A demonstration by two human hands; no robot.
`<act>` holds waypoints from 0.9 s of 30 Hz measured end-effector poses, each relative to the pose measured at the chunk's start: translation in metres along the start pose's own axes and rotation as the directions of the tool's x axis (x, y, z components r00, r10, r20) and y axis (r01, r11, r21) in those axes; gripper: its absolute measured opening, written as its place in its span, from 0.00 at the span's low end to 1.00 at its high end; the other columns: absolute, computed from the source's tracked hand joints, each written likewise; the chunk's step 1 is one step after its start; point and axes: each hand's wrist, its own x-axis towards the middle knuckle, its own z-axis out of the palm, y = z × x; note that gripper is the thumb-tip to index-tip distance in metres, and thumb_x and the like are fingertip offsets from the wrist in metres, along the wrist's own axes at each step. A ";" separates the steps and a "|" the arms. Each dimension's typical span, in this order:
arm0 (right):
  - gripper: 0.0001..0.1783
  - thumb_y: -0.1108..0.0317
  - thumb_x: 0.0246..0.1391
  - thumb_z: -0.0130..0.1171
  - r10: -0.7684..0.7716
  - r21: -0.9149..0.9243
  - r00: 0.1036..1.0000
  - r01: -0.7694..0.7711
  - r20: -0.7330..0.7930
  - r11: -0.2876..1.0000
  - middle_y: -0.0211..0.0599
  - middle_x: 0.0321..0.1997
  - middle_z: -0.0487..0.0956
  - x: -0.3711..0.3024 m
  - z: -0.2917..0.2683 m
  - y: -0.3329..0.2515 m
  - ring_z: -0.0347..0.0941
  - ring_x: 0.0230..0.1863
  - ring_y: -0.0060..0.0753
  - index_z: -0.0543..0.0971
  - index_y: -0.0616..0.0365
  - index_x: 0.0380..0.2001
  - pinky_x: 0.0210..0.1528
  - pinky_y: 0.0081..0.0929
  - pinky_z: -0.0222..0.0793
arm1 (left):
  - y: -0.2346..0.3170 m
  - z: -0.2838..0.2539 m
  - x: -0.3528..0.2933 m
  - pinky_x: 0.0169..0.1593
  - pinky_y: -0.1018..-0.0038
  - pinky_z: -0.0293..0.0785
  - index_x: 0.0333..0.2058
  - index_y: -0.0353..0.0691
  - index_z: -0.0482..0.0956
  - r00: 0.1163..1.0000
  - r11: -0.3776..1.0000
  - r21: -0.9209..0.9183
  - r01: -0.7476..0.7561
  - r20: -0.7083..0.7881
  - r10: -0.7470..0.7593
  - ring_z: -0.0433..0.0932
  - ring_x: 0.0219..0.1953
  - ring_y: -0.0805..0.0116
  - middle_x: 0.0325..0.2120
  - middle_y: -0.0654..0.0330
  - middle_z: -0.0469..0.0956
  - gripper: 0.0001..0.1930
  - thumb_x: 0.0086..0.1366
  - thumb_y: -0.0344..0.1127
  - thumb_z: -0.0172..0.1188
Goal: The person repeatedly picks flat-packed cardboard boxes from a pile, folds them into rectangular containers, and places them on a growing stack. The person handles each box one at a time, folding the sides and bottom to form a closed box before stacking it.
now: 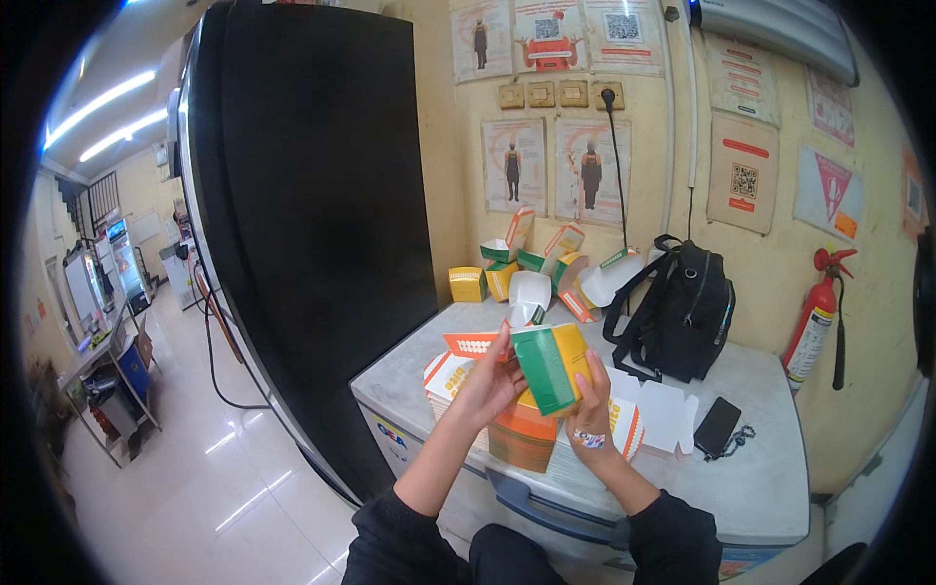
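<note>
Between my two hands is a small green and yellow cardboard food box (548, 363), tilted above the chest freezer's top. My left hand (490, 383) grips its left side, beside an orange-edged flap (472, 344) with white dots. Around its right side my right hand (590, 402) is closed, the thumb against the yellow panel. Beneath the hands lie stacks of flat cardboard blanks (447, 375), with orange and green printed edges (520, 439) facing me. Several folded boxes (529, 292) in green, yellow and orange are heaped at the back against the wall.
The white chest freezer (751, 478) has a dark handle in front. On it are a black backpack (687, 312), white blanks (666, 414), a phone (718, 427) and a beaded string. A tall black cabinet (312, 175) stands left; a fire extinguisher (813, 327) hangs right.
</note>
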 end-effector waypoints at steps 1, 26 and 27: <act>0.40 0.87 0.40 0.56 -0.049 -0.027 0.999 0.049 -0.001 0.998 0.56 0.63 0.56 -0.003 0.001 0.001 0.53 0.64 0.59 0.55 0.48 0.55 0.63 0.50 0.54 | 0.003 0.000 -0.003 0.64 0.63 0.54 0.58 0.35 0.57 0.998 0.995 -0.097 0.034 -0.054 -0.039 0.61 0.59 0.58 0.56 0.50 0.62 0.36 0.63 0.58 0.49; 0.38 0.83 0.40 0.54 -0.189 0.124 0.946 0.161 0.264 0.979 0.43 0.66 0.55 -0.007 -0.004 0.004 0.47 0.68 0.51 0.60 0.39 0.55 0.66 0.57 0.47 | 0.015 -0.008 -0.005 0.53 0.70 0.71 0.50 0.27 0.65 0.962 0.980 -0.178 -0.088 -0.271 0.037 0.74 0.48 0.60 0.47 0.50 0.72 0.21 0.57 0.23 0.56; 0.37 0.82 0.41 0.54 -0.191 0.129 0.941 0.160 0.279 0.979 0.43 0.66 0.55 -0.007 -0.005 0.004 0.47 0.68 0.51 0.59 0.38 0.55 0.66 0.57 0.47 | 0.012 -0.010 -0.002 0.52 0.70 0.72 0.50 0.28 0.65 0.970 0.973 -0.220 -0.072 -0.244 0.016 0.74 0.48 0.60 0.47 0.50 0.72 0.21 0.57 0.23 0.56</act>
